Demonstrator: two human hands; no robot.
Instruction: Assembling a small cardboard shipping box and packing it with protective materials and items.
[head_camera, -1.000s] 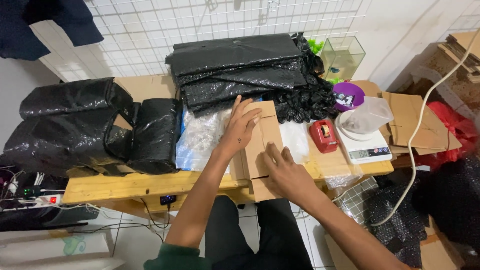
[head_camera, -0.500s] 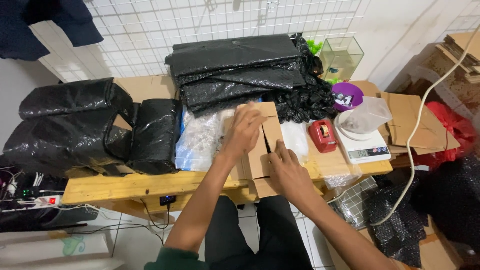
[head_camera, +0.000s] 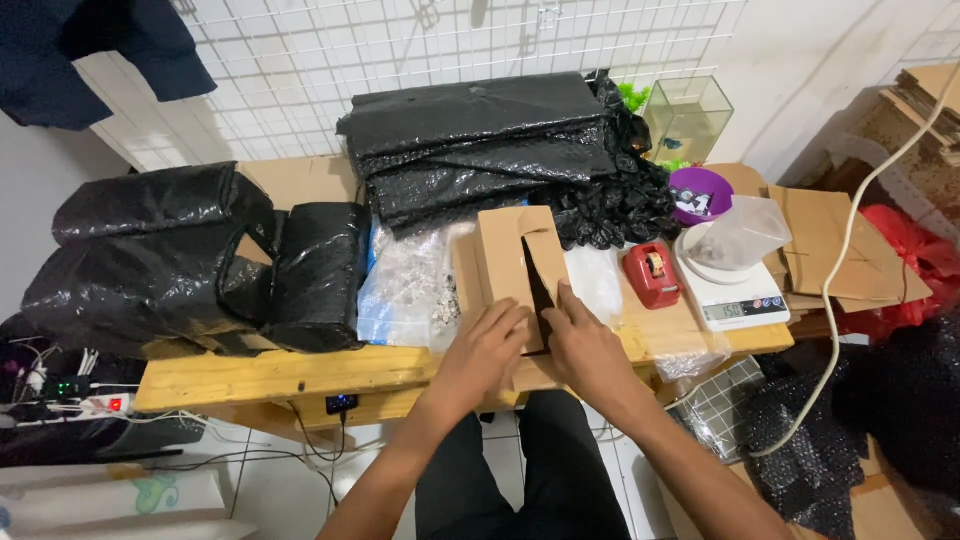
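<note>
We have both hands down on a flat brown cardboard box (head_camera: 512, 268) that lies at the near middle of the pale wooden table (head_camera: 250, 378). Our left hand (head_camera: 487, 350) rests palm down on the near left part of the box, fingers spread and lying flat, gripping nothing. Our right hand (head_camera: 585, 345) sits just beside it on the near right part, its fingers stretched toward a dark gap between the box flaps; it presses rather than clasps, and we cannot tell whether a fingertip is hooked under the flap.

Left of the box, touching it, lies a clear plastic bag of small pale pieces (head_camera: 408, 290). Further left sit bulky black plastic bags (head_camera: 190, 260), piled at the left end of the table. On the far side of the box a stack of folded black bubble-wrap sheets (head_camera: 480, 140) reaches to the white wire grid wall (head_camera: 330, 60).

Right of the box stands a red tape dispenser (head_camera: 651, 274), and beyond it a white digital kitchen scale (head_camera: 742, 300) carrying a clear plastic bag (head_camera: 738, 235). A purple round bowl (head_camera: 699, 194) sits further off, near a small glass tank (head_camera: 687, 118). Flat brown cardboard sheets (head_camera: 840, 250) lie at the right end, crossed by a white cable (head_camera: 850, 260)
</note>
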